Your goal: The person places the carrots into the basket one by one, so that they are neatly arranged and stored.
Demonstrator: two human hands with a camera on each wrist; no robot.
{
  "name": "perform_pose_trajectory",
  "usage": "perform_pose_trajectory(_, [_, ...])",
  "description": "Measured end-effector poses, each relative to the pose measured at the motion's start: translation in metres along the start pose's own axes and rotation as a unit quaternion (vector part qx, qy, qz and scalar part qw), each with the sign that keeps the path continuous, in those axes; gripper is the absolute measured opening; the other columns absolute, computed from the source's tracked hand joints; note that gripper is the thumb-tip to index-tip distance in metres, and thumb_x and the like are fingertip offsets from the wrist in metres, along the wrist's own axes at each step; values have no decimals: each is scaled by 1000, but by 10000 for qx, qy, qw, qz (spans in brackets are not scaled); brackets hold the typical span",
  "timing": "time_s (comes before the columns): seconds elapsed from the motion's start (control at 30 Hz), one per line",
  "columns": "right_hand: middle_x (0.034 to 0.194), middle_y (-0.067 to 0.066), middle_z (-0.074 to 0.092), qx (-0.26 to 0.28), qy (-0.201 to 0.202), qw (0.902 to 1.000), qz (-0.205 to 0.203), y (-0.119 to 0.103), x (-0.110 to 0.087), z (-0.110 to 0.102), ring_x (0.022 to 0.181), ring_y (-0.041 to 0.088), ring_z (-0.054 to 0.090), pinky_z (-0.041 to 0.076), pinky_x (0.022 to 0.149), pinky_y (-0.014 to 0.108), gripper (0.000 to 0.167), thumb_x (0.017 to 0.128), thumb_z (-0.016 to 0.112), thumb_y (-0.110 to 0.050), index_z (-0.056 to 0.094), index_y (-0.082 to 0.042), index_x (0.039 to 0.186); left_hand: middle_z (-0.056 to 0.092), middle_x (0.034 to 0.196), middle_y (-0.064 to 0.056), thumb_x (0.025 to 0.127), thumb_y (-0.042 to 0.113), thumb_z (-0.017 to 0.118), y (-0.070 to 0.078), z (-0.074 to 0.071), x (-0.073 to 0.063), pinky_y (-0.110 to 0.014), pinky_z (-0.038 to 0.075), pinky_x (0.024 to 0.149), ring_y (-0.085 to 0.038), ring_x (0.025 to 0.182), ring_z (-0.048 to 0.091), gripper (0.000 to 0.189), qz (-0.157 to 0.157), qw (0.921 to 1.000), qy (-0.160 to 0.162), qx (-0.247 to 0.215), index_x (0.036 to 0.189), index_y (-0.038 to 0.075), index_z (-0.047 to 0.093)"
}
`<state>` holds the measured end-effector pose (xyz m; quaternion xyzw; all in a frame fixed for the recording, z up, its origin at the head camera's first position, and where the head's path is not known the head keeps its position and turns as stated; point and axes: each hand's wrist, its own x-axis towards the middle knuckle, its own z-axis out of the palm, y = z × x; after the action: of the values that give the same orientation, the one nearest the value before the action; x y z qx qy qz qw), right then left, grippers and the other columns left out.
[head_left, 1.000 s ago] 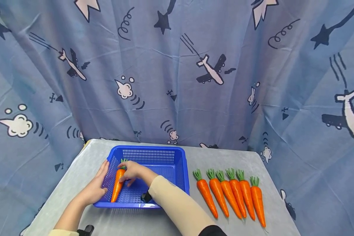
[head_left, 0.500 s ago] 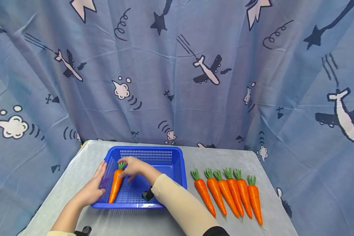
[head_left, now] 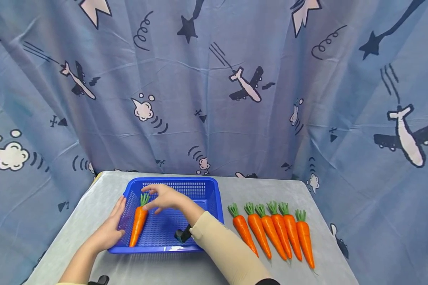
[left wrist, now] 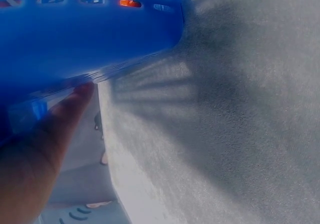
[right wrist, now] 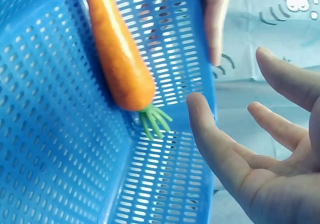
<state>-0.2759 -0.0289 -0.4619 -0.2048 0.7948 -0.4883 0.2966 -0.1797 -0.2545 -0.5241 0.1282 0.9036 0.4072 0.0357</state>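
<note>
A blue perforated plastic basket (head_left: 164,250) stands on the left part of the table. Along its left inner wall lies an orange carrot (head_left: 138,226) with a short green top pointing away. My left hand (head_left: 108,229) holds the basket's left side, fingers along the outside and thumb over the rim. Above the carrot's top hovers my right hand (head_left: 165,198), fingers spread with nothing in them. The right wrist view shows a gap between that hand and the carrot (right wrist: 120,53). In the left wrist view a finger (left wrist: 65,114) reaches under the basket's edge.
Several more carrots (head_left: 271,233) lie side by side on the grey-white table (head_left: 328,253), right of the basket, green tops pointing away. A blue patterned curtain (head_left: 185,99) hangs behind and around the table.
My right hand has let go of the carrot and lifted slightly up and away from it. The carrot stays in the basket. My left hand keeps its place; the whole view shifts slightly.
</note>
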Motion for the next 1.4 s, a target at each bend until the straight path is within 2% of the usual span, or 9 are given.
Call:
perform_pose_trajectory(0.23, [147, 13, 52, 90, 14, 9996, -274, -6, -17, -10, 88, 20, 73, 63, 67, 34, 56, 85, 79, -12, 61, -22, 138, -8, 167, -25, 74, -15, 57, 1, -2, -2, -73, 8, 115, -57, 149, 0, 103, -5, 10000, -72, -67, 160, -2, 2])
perform_pose_trajectory(0.43, [147, 9, 53, 113, 71, 9989, -442, -7, -32, -21, 103, 16, 70, 63, 69, 31, 57, 86, 79, -15, 60, -24, 139, -10, 167, -25, 74, -16, 56, 2, -2, -2, -43, -6, 121, -55, 150, -3, 103, 27, 9998, -119, -183, 160, -2, 1])
perform_pose_trajectory(0.6, [149, 8, 52, 210, 211, 9979, -568, -4, -44, -33, 107, 16, 69, 63, 75, 34, 59, 86, 79, -17, 59, -26, 140, -11, 167, -24, 75, -16, 56, 4, -3, -1, -69, 2, 116, -55, 150, -3, 103, 4, 9998, -166, -138, 161, -1, 0])
perform_pose_trajectory(0.73, [149, 7, 53, 162, 322, 9964, -767, -2, -54, -42, 108, 16, 68, 62, 79, 37, 59, 87, 79, -18, 57, -25, 142, -10, 167, -25, 74, -16, 57, 4, -2, 0, -71, 3, 115, -55, 150, -3, 104, 2, 9997, -165, -161, 161, -1, 0])
perform_pose_trajectory(0.87, [149, 8, 53, 116, 413, 9946, -947, 1, -63, -50, 111, 18, 68, 62, 79, 35, 60, 87, 78, -18, 57, -23, 143, -10, 167, -25, 74, -16, 57, 3, -1, -2, -67, 0, 118, -56, 150, -3, 104, 4, 9997, -127, -204, 161, -1, 1])
perform_pose_trajectory(1.03, [149, 7, 53, 57, 554, 9934, -1008, 2, -74, -58, 114, 20, 67, 62, 81, 35, 59, 88, 78, -20, 56, -25, 143, -10, 168, -24, 74, -16, 55, 1, 1, -4, -41, -5, 122, -55, 150, -2, 104, 17, 9998, -88, -193, 161, -1, 1])
perform_pose_trajectory(1.1, [148, 7, 54, 33, 647, 9924, -1049, 3, -77, -60, 115, 22, 66, 62, 81, 35, 59, 88, 77, -21, 56, -25, 143, -10, 168, -24, 74, -16, 55, 1, 1, -4, -43, -4, 122, -55, 150, -3, 104, 13, 9998, -88, -194, 161, 0, 0])
perform_pose_trajectory(1.23, [147, 7, 55, -34, 853, 9888, -1228, 7, -82, -63, 121, 30, 64, 62, 81, 32, 57, 89, 77, -21, 57, -25, 142, -10, 167, -24, 74, -16, 55, 1, 1, -2, -73, 4, 114, -56, 149, -3, 104, -10, 9998, -116, -171, 161, 0, 0])
perform_pose_trajectory(1.4, [145, 2, 58, -125, 1137, 9824, -1474, 14, -89, -66, 126, 29, 62, 61, 84, 33, 54, 90, 76, -24, 58, -25, 141, -11, 167, -24, 75, -16, 55, 1, 0, -2, -73, 4, 114, -56, 149, -3, 104, -17, 9998, -114, -187, 161, 1, 0])
